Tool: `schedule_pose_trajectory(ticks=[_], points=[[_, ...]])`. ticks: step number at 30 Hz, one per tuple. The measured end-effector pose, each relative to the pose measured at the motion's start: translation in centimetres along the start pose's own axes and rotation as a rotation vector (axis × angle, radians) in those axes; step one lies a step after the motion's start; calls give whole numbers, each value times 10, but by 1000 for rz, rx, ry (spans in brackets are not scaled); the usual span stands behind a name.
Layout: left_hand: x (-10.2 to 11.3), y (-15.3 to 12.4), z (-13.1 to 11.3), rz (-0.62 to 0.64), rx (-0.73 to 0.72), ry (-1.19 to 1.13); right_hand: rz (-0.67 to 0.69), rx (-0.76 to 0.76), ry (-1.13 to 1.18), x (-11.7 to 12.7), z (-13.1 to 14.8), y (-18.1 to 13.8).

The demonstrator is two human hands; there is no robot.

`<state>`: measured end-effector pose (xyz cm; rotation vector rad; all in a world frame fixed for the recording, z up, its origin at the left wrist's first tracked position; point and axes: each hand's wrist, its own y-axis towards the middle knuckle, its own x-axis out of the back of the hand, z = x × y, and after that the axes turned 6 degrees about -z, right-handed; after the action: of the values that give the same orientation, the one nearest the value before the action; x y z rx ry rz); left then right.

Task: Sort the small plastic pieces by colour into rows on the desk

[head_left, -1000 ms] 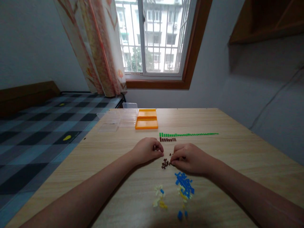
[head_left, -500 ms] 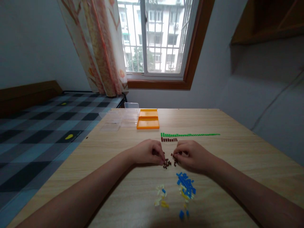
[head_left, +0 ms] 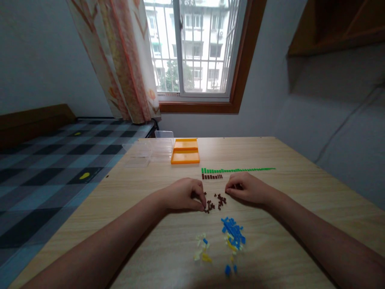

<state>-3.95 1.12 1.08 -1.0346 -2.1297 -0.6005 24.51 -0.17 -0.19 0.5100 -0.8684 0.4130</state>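
Observation:
Small brown pieces [head_left: 221, 200] lie loose in two little clusters on the wooden table [head_left: 156, 245]. At the left cluster's edge is my left hand [head_left: 188, 194], thumb and fingers pinched together; whatever is between them is too small to make out. My right hand [head_left: 248, 187] is just right of the other cluster, its fingertips also pressed together, their contents hidden. Beyond the hands runs a short row of brown pieces [head_left: 212, 176], graded from taller to shorter. Behind it stretches a longer row of green pieces [head_left: 237, 171], tapering to the right.
Nearer me lie a heap of blue pieces [head_left: 234, 233] and scattered yellow pieces [head_left: 206, 257]. An orange two-part tray [head_left: 185, 162] stands at the back, beside clear plastic boxes [head_left: 161, 150]. Left of the table is a bed with a checked cover [head_left: 72, 160].
My right hand has moved right and slightly away from me, uncovering more of the right brown cluster. My left hand stays at the left cluster. The view has shifted slightly.

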Motion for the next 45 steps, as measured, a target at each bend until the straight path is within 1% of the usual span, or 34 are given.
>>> schedule_pose_trajectory(ticks=[4,9,11,18,24,27,30,36,40,43,45], points=[[0,0,-2,-29,46,51,-49,59,-67,-2,2,0],[-1,0,-1,-163,81,95,-67,78,-147,-5,2,1],[-1,0,1,-193,77,112,-71,75,-169,-6,1,1],[-1,1,4,-244,81,168,-156,95,-82,-6,-3,0],[0,2,4,-296,112,161,-143,106,-65,-8,-4,-1],[1,1,7,-303,120,102,-143,124,-84,-10,-5,-1],[2,0,9,-274,81,58,-143,129,-98,-12,-6,1],[0,-1,8,-219,61,107,-148,136,-165,-18,-7,5],[-5,1,3,-254,78,185,-185,117,-179,-24,-2,8],[-9,3,0,-295,107,226,-245,81,-143,-25,0,9],[-10,4,0,-312,133,241,-255,73,-122,-24,0,8]])
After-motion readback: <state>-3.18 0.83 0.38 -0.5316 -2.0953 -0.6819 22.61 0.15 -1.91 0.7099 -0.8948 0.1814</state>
